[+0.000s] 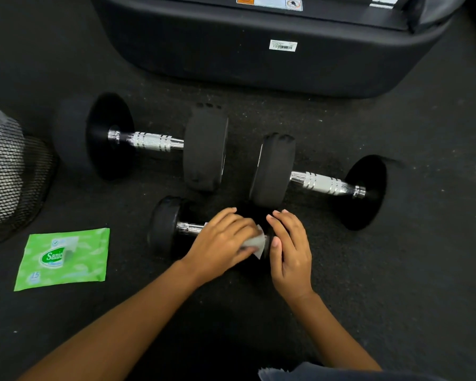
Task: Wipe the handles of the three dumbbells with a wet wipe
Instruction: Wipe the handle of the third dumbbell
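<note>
Three black dumbbells with chrome handles lie on the dark floor. The small dumbbell point(166, 228) is nearest me. My left hand point(220, 239) is curled over its handle and holds a white wet wipe point(254, 243) against it. My right hand point(290, 250) covers the small dumbbell's right weight, fingers laid over it. Behind it, the large left dumbbell point(154, 141) and the large right dumbbell point(324, 184) lie untouched, their knurled handles bare.
A green wet wipe pack point(63, 259) lies flat on the floor to the left. A black mesh bin point(8, 171) stands at the far left. A big black machine base point(259, 50) fills the back. Dark fabric point(327, 373) shows at the bottom edge.
</note>
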`<state>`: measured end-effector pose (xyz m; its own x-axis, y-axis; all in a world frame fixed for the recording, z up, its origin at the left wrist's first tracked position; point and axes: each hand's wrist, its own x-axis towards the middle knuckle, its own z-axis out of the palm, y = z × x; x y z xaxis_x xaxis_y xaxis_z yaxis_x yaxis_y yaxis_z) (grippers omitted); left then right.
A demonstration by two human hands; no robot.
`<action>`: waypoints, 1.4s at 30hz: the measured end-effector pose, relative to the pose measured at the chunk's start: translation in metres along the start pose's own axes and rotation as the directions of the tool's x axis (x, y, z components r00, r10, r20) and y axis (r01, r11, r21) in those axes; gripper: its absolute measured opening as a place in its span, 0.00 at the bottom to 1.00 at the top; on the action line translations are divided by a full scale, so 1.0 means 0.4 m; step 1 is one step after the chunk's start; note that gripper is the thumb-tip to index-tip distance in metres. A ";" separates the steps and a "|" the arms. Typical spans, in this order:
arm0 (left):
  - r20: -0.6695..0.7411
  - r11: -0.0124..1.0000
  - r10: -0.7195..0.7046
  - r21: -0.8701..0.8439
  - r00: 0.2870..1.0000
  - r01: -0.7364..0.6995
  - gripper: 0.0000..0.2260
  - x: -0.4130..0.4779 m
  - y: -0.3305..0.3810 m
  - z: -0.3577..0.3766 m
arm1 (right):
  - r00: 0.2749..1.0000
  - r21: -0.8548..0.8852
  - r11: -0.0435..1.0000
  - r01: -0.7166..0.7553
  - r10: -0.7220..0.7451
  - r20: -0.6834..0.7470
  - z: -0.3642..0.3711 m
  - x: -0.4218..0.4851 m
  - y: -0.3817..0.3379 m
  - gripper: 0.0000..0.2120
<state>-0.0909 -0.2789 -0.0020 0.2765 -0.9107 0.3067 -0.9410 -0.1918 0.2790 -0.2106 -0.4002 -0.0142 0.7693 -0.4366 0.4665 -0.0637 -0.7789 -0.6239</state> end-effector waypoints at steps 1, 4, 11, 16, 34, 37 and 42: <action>-0.014 1.000 -0.003 0.008 1.000 0.003 0.12 0.003 0.007 0.003 | 1.000 0.005 1.000 -0.008 0.008 -0.007 0.002 0.000 -0.001 0.19; -0.047 0.999 -0.033 0.000 0.998 0.033 0.11 0.008 0.035 0.023 | 1.000 0.023 1.000 -0.019 0.019 -0.025 0.005 -0.004 -0.002 0.18; -0.087 0.997 -0.038 0.064 0.995 0.044 0.04 -0.032 0.009 0.004 | 1.000 0.015 1.000 -0.008 0.008 -0.009 0.003 -0.002 -0.001 0.19; -0.095 0.999 -0.027 0.024 0.995 0.030 0.07 -0.007 0.050 0.012 | 1.000 0.026 1.000 -0.010 0.011 -0.020 0.004 -0.005 0.002 0.17; 0.104 0.994 -0.097 -0.038 0.990 0.101 0.14 0.003 0.019 -0.019 | 1.000 0.031 1.000 -0.006 0.007 -0.023 0.005 -0.004 0.004 0.19; 0.165 0.975 -0.220 0.014 0.962 0.220 0.18 0.024 0.010 -0.023 | 1.000 0.032 0.999 -0.006 0.007 -0.027 0.007 -0.003 0.002 0.19; 0.351 0.990 -0.140 0.014 0.926 0.144 0.12 0.086 0.036 -0.018 | 1.000 0.034 0.999 -0.004 0.005 -0.023 0.004 -0.004 0.004 0.18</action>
<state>-0.0936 -0.3105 0.0191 0.3190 -0.9449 -0.0738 -0.8940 -0.3258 0.3075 -0.2108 -0.3999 -0.0170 0.7539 -0.4509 0.4779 -0.0454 -0.7613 -0.6468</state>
